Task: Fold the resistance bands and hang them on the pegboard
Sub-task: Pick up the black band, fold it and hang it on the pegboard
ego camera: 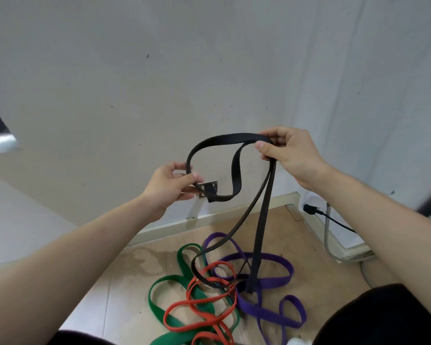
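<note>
A long black resistance band (237, 170) is held up in front of the wall. My right hand (292, 155) pinches its upper fold between thumb and fingers. My left hand (169, 188) grips a lower loop of the same band. Two strands of it hang from my right hand down to the floor. On the floor lie a purple band (269, 280), a green band (182, 305) and a red band (204, 310), tangled together with the black band's lower end. No pegboard is in view.
A grey wall (159, 83) fills the upper frame, with a small wall socket (209, 188) behind the black band. A black plug and cable (319, 211) and a grey hose (329, 240) run along the right skirting. The floor is beige tile (321, 245).
</note>
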Demonstrator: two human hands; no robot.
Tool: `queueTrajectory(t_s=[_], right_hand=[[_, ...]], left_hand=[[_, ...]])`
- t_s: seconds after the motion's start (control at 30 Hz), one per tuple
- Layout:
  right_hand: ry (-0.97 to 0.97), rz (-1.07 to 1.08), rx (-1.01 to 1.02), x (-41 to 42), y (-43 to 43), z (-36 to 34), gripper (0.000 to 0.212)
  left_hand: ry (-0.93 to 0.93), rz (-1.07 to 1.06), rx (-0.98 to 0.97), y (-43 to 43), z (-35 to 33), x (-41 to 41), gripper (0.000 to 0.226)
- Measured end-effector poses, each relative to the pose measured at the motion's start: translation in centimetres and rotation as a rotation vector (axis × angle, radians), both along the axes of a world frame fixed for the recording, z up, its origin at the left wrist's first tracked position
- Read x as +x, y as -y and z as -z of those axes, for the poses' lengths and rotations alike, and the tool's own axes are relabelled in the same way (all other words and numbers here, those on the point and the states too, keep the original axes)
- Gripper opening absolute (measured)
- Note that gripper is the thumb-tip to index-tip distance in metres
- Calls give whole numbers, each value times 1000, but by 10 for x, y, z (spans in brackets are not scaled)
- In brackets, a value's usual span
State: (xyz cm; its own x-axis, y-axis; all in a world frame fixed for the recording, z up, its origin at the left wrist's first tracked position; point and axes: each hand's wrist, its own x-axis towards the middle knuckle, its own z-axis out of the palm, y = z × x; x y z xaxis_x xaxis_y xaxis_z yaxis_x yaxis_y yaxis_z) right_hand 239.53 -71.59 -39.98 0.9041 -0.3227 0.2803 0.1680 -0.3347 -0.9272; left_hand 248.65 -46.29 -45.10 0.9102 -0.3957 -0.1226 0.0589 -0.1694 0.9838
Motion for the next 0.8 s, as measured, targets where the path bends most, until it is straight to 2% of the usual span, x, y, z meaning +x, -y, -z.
queueTrajectory(t_s=[0.07,0.3,0.47,0.57,0.8], right_hand=[[-40,11,-49,0,4,3,15],[-158,35,-199,2,7,13,18],[-231,38,-216,1,11,16,14],[-243,58,-193,0,15,18,16],[-198,26,-171,0,11,16,5]], left_hand=[[-19,4,-36,-2,-3,0,20],[-109,134,-202,-4,-22,-6,25],[-165,250,-273,-15,-34,-1,30],[-105,165,-175,-20,-30,2,19],[122,-1,280,-28,-11,14,16]])
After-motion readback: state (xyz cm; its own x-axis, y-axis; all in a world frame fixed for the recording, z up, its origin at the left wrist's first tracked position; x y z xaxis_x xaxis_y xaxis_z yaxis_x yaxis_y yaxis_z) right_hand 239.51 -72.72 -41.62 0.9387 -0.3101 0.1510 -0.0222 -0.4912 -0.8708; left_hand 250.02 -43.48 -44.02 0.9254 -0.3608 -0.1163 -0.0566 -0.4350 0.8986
